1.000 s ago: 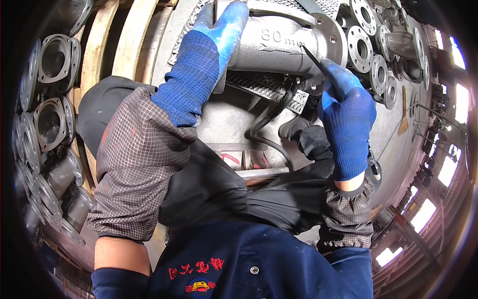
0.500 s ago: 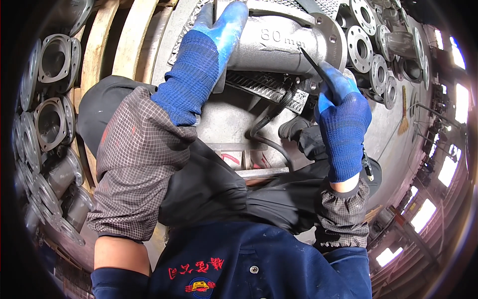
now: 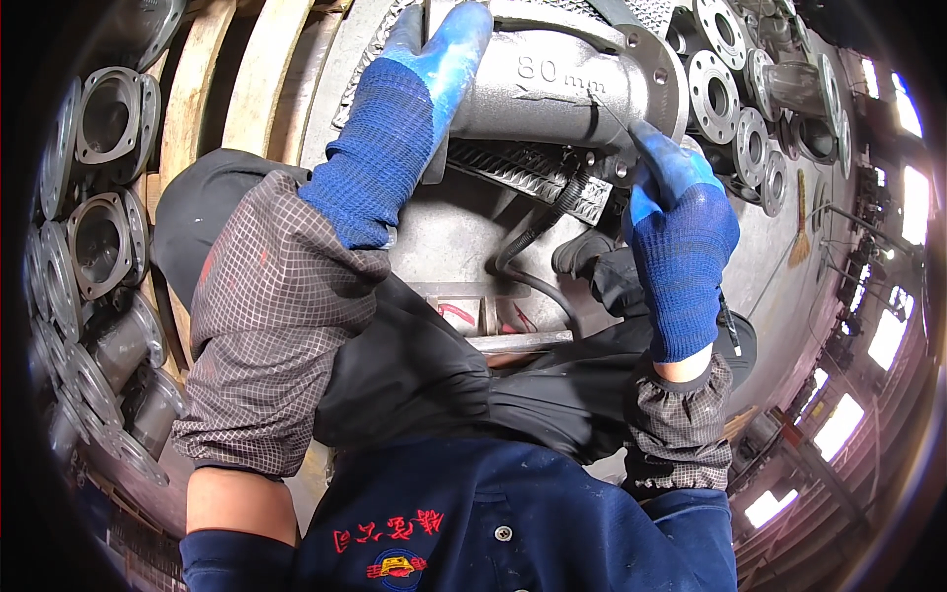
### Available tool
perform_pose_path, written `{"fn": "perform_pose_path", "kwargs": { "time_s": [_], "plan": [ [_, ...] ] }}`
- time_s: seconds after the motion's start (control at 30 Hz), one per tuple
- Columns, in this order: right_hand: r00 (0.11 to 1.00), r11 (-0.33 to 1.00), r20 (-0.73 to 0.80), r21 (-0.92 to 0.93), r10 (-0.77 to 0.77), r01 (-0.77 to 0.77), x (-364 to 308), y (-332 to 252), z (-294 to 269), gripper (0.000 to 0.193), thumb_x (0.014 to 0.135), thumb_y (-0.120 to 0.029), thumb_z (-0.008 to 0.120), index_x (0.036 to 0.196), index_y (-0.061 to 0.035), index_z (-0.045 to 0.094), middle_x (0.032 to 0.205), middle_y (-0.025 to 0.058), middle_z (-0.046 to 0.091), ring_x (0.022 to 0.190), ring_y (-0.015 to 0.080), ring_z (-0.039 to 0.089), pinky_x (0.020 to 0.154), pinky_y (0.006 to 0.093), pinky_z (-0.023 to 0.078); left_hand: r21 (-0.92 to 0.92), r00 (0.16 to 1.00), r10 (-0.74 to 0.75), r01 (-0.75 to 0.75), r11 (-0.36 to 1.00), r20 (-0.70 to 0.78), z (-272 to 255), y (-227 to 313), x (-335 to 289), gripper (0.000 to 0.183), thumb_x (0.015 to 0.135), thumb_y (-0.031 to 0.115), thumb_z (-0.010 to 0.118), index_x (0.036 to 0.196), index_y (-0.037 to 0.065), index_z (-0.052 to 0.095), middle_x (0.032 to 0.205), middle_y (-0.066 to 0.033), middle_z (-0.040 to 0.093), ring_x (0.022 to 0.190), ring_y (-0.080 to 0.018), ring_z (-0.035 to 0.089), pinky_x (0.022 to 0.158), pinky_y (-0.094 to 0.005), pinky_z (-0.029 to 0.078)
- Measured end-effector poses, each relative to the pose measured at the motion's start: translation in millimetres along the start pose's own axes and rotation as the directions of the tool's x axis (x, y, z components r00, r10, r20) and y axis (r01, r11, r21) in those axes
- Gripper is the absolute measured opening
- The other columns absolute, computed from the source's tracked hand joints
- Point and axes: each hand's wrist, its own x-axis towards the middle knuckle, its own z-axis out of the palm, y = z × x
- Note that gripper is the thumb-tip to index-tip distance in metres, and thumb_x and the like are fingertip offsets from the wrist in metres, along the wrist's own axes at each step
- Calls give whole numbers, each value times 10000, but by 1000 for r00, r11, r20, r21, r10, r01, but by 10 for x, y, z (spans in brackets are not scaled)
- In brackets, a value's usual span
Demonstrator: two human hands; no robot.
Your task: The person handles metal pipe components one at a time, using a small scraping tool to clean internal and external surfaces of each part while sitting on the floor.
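Observation:
A grey flanged metal casting (image 3: 538, 118), with raised lettering and an arrow on its side, lies across the top of the view. My left hand (image 3: 444, 64), in a blue coated glove, is closed over its left end, thumb and fingers either side of the flange. My right hand (image 3: 683, 192), gloved alike, is closed around a thin dark pointed tool (image 3: 616, 116), perhaps a narrow file; its kind is unclear. The tip meets the casting's side just below the lettering, near the right flange. A dark rod-like end (image 3: 731, 333) shows beside my right wrist; whether it belongs to the tool I cannot tell.
Ridged metal plating (image 3: 528, 168) supports the casting. A black hose (image 3: 513, 252) curves down between my knees toward a metal box (image 3: 459, 314). Flanged castings crowd the left (image 3: 104, 232) and upper right (image 3: 713, 96). Wooden slats (image 3: 261, 79) lie at upper left; a broom (image 3: 800, 232) is at right.
The tool has turned in my right hand and now appears much thinner, its tip still at about the same spot. My right hand has shifted very slightly; the left has stayed put.

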Motion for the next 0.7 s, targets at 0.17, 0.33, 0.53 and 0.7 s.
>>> {"fn": "perform_pose_path", "kwargs": {
  "time_s": [0.17,0.33,0.53,0.7],
  "plan": [
    [1000,1000,0,19,-15,15,12,-18,-9,488,705,74,551,1146,-114,642,874,115,613,776,236,622,723,296,505,-93,995,-75,81,992,61,-119,9,29,480,973,306,498,1347,8,450,1222,-109,553,1090,-175,551,934,-261,447],
    [999,999,-17,12,-32,32,7,5,10,491,701,73,548,1147,-111,642,872,111,614,777,233,618,721,301,503,-165,993,-116,108,980,-37,-41,4,78,478,970,284,511,1344,-7,443,1222,-108,553,1081,-176,558,920,-255,460],
    [1000,1000,-3,9,-15,15,25,-19,-2,464,716,46,553,1140,-117,648,886,120,623,776,242,625,725,302,506,-92,983,-175,169,981,-62,7,71,38,496,957,303,533,1340,0,447,1180,-107,561,1038,-173,565,895,-262,468],
    [997,999,-62,13,-39,40,18,3,6,366,721,-16,609,1071,-104,672,814,122,630,744,273,620,665,362,495,-49,976,-207,204,978,-64,49,147,15,507,948,315,548,1338,5,449,1152,-106,568,1010,-170,570,880,-266,472]
  ]
}}
